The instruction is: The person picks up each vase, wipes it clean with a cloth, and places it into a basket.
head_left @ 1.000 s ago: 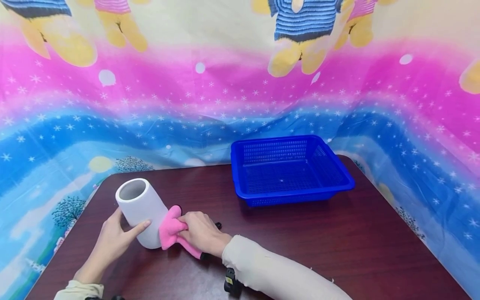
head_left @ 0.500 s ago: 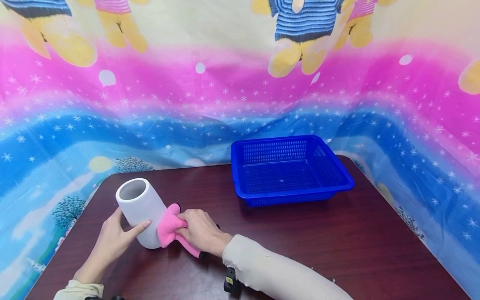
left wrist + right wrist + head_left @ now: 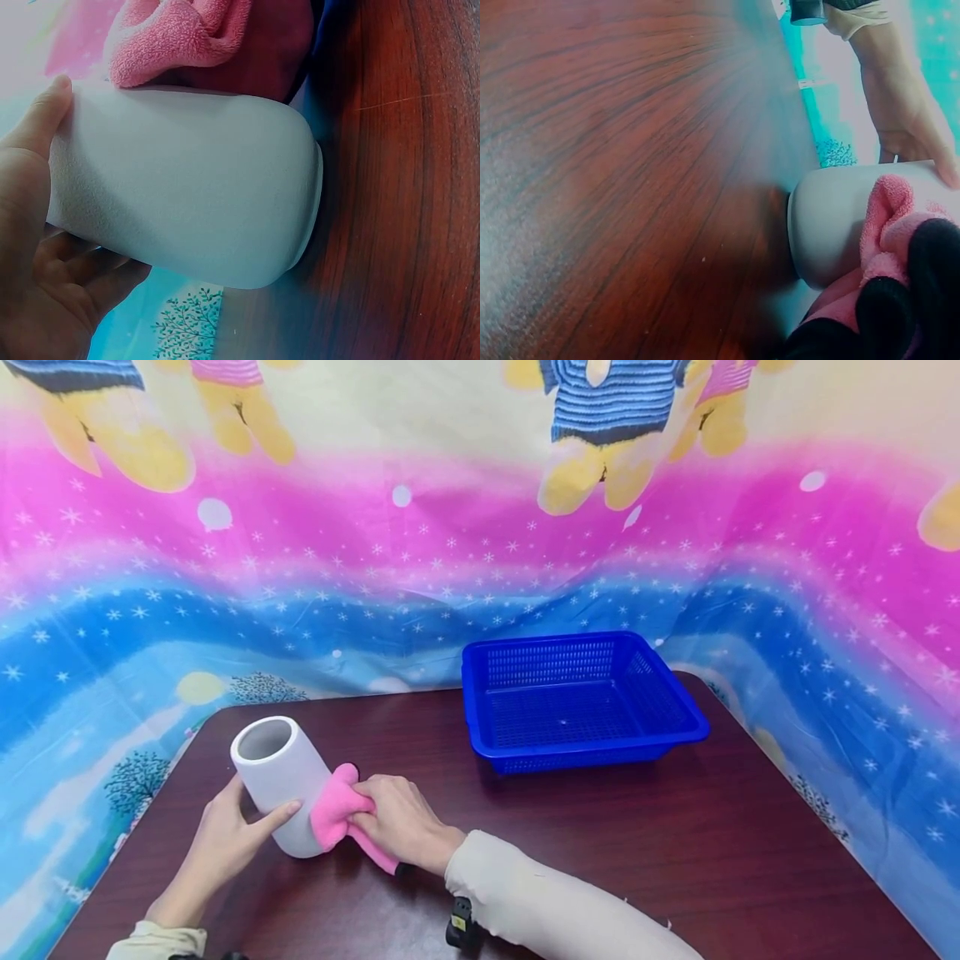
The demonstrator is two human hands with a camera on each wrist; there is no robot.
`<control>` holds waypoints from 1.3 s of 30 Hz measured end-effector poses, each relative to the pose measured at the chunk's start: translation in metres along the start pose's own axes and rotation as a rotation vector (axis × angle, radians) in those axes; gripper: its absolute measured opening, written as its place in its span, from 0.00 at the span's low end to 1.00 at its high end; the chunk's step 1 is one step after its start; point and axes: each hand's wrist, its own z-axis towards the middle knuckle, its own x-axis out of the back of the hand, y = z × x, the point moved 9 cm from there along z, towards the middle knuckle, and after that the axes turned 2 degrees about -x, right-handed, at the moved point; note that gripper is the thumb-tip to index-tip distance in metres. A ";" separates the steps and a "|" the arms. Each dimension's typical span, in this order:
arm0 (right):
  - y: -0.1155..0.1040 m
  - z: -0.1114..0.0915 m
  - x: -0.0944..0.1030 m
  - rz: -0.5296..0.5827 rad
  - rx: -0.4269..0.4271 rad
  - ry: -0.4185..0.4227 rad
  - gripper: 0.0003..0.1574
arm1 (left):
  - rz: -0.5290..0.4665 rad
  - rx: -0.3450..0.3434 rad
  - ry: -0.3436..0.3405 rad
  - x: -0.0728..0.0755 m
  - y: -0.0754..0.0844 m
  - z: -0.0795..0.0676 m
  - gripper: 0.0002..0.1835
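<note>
A white vase [image 3: 279,777] with a round open mouth stands at the left of the table, its base at the wood. My left hand [image 3: 228,831] grips it from the left, thumb across the front and the other fingers behind. In the left wrist view those fingers curl beneath the white vase [image 3: 187,180]. My right hand [image 3: 401,818] holds a bunched pink cloth [image 3: 335,806] with black edging against the vase's right side. One end of the cloth trails below the hand. In the right wrist view the pink cloth [image 3: 885,225] lies along the vase wall.
A blue plastic basket [image 3: 585,756] with perforated sides sits at the back right of the dark wooden table [image 3: 637,852]. A printed curtain [image 3: 420,552] surrounds the table at the back and sides. Black wrist cameras [image 3: 460,922] are strapped near both sleeves.
The right hand and the pink cloth have shifted slightly left and upward against the vase. The left hand, vase and basket stay in place.
</note>
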 end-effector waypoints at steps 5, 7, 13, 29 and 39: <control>-0.004 0.000 0.005 0.018 0.007 0.020 0.08 | -0.002 -0.002 0.001 0.000 0.000 0.000 0.35; -0.005 0.000 0.007 0.028 0.004 0.022 0.09 | -0.003 -0.003 0.000 0.000 0.000 0.000 0.35; -0.010 0.002 0.013 0.056 0.012 0.040 0.09 | -0.008 -0.003 -0.005 -0.001 -0.002 0.000 0.35; -0.016 0.006 0.025 0.081 0.006 0.078 0.02 | -0.017 -0.008 -0.036 -0.005 -0.001 0.000 0.37; -0.020 0.007 0.030 0.082 0.003 0.102 0.04 | -0.005 -0.019 -0.023 -0.004 -0.002 0.001 0.38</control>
